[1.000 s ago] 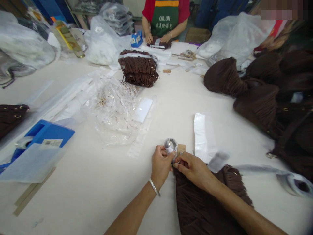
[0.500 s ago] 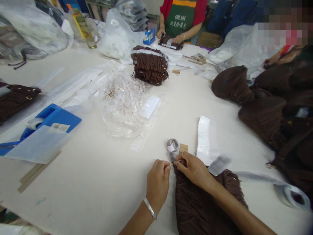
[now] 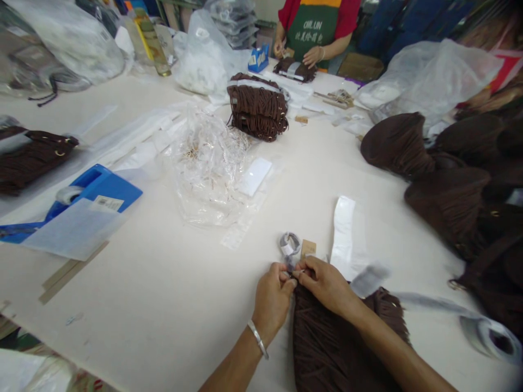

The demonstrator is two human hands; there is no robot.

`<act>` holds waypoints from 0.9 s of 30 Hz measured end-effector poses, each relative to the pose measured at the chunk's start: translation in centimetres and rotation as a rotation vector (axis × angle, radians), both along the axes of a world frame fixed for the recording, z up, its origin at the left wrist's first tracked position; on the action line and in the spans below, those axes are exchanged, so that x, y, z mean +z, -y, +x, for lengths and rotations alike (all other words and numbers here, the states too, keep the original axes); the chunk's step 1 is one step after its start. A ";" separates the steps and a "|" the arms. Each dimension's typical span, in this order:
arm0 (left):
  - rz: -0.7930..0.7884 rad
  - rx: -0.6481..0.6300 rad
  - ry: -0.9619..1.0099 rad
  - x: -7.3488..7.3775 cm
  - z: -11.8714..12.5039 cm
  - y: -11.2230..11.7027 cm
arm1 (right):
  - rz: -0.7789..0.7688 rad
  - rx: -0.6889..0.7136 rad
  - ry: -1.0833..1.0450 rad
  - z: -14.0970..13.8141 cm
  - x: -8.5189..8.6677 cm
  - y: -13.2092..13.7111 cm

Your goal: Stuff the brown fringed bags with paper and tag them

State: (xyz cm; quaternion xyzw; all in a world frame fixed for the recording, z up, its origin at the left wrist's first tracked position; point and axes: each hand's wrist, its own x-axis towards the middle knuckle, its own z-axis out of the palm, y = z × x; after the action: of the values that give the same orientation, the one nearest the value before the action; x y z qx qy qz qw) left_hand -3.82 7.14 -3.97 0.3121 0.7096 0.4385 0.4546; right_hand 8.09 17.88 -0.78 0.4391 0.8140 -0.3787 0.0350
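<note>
A dark brown fringed bag (image 3: pixel 327 343) lies on the table right in front of me. At its upper left corner my left hand (image 3: pixel 274 294) and my right hand (image 3: pixel 322 283) meet, fingertips pinched close together. What sits between the fingers is small and mostly hidden. Just beyond the fingertips lie a wrapped ring-shaped piece (image 3: pixel 290 245) with a white band and a small tan card tag (image 3: pixel 309 248). Beside my right hand are a white paper strip (image 3: pixel 342 228) and a blurred grey wrapped piece (image 3: pixel 371 279) on the bag's edge.
Crumpled clear plastic bags (image 3: pixel 208 174) cover the table's middle. To the left stands a blue tape dispenser (image 3: pixel 122 190). Several brown bags (image 3: pixel 449 201) are piled at right, near a tape-like roll (image 3: pixel 496 340). A wrapped brown bag (image 3: pixel 259 106) stands ahead; a co-worker (image 3: pixel 314 32) works beyond.
My left hand has moved right and up to meet my right hand at the bag's corner. The right hand stays pinched there. The view has shifted slightly.
</note>
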 end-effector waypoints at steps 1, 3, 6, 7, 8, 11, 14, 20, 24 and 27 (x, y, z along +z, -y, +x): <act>0.019 -0.002 0.014 0.0 0.0 0.1 | 0.002 -0.008 -0.007 0.1 -0.1 0.1; 0.061 -0.005 0.006 0.0 0.1 0.3 | -0.011 -0.032 -0.038 0.5 -0.4 0.2; 0.117 -0.007 -0.060 0.1 0.4 0.7 | -0.068 -0.068 -0.107 1.2 -0.9 0.3; 0.128 -0.012 -0.072 0.1 0.5 0.8 | -0.091 -0.076 -0.125 1.5 -1.1 0.3; 0.134 -0.018 -0.075 0.1 0.6 0.9 | -0.115 -0.080 -0.139 1.7 -1.2 0.4; 0.135 -0.033 -0.055 0.1 0.8 1.1 | -0.172 -0.095 -0.165 2.0 -1.3 0.6; 0.117 -0.018 -0.047 0.2 0.8 1.2 | -0.214 -0.113 -0.168 1.9 -1.1 0.8; 0.095 0.084 -0.023 0.2 1.6 1.0 | -0.227 -0.127 -0.161 1.9 -0.6 1.4; 0.093 0.159 0.045 0.2 2.2 1.1 | -0.239 -0.088 -0.202 2.2 -0.4 1.5; 0.097 0.194 0.113 0.2 2.3 1.2 | -0.248 -0.079 -0.215 2.3 -0.4 1.6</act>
State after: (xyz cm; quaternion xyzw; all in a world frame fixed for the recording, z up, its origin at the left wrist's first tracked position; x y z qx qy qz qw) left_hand -1.51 5.96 -3.81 0.2386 0.6877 0.5310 0.4338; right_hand 10.44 16.31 -1.23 0.4201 0.7421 -0.5221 -0.0135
